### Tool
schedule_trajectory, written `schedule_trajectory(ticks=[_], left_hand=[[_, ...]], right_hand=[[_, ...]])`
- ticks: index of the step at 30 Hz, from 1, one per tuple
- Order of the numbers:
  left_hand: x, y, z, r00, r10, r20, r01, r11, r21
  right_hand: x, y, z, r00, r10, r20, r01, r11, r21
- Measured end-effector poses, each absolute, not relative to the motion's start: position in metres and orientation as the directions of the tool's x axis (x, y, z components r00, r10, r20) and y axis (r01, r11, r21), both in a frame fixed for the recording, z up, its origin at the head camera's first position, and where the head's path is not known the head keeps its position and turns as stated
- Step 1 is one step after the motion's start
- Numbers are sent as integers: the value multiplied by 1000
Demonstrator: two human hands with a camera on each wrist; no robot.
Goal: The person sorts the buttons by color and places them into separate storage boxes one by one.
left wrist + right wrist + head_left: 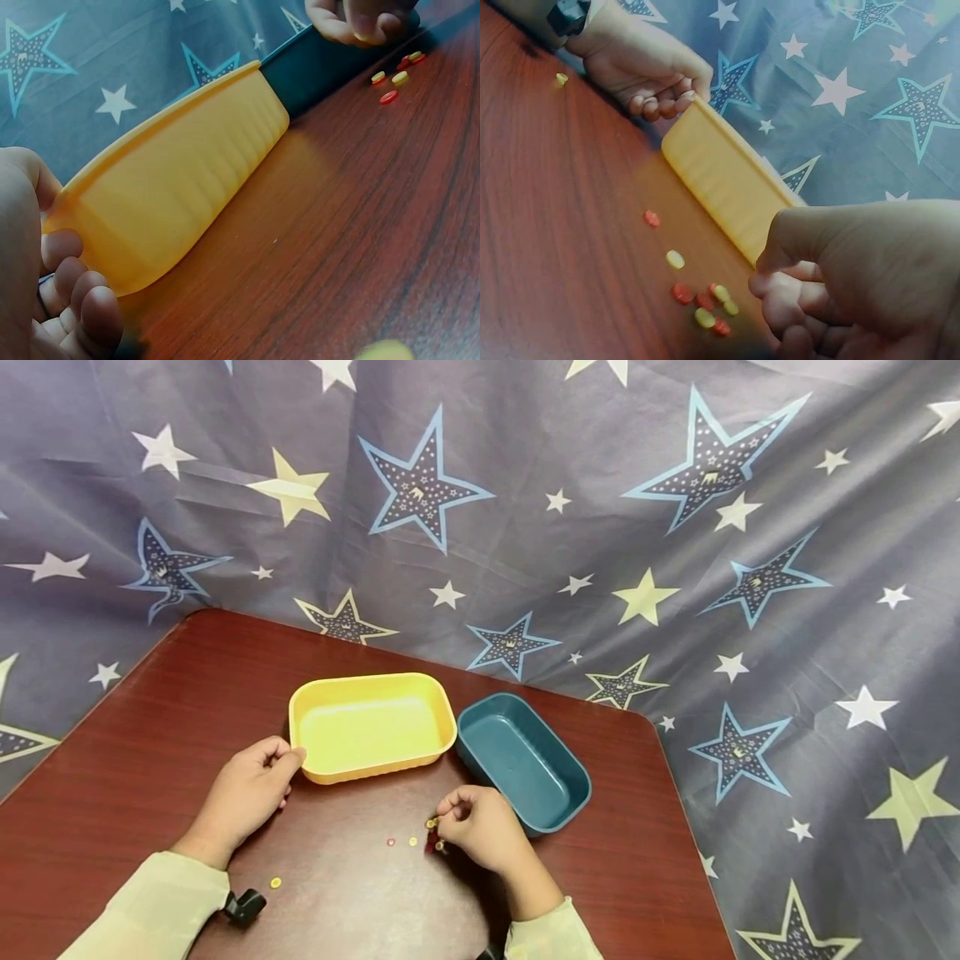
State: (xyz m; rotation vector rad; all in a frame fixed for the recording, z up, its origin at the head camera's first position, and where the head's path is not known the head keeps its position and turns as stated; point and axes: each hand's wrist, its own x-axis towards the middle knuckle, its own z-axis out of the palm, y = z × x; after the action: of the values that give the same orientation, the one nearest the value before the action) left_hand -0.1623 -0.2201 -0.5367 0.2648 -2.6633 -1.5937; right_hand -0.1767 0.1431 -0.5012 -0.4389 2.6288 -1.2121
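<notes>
My left hand (251, 789) pinches the near left corner of the yellow plastic tub (372, 771), thumb and forefinger at its rim. The right hand (483, 831) is held low in front of the teal tub (551, 752), its thumb and forefinger brought together. At those fingertips, a sliver of a yellow button (362, 37) shows in the left wrist view. Below and beside them lies a loose cluster of small red and yellow buttons (704, 317). A red button (391, 842) and a yellow one (412, 842) lie just left of the cluster.
Another yellow button (275, 882) lies alone near the left wrist's black strap (245, 907). Both tubs stand side by side on the reddish-brown table (337, 893), corners close together. A grey curtain (525, 552) printed with stars hangs behind the table and along its sides.
</notes>
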Motion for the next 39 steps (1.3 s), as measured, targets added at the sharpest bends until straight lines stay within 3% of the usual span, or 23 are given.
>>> schedule_trajectory(ticks=[9,22,39], left_hand=[[-162,-222,-538,-987,-148,-61,-124,465,876],[-161,-222,-536,-990,-136,-26,-86,459,884],[-160,-225,-538,-992,-126,-24,-77,437,896]], right_hand=[[-189,138,-472,-926,-372,-66,-166,557,-813],[-242,125,-440,-913,-404,-60,-147,463,-874],[-311,77,-434,-868,-422,-261,38,469,-883]])
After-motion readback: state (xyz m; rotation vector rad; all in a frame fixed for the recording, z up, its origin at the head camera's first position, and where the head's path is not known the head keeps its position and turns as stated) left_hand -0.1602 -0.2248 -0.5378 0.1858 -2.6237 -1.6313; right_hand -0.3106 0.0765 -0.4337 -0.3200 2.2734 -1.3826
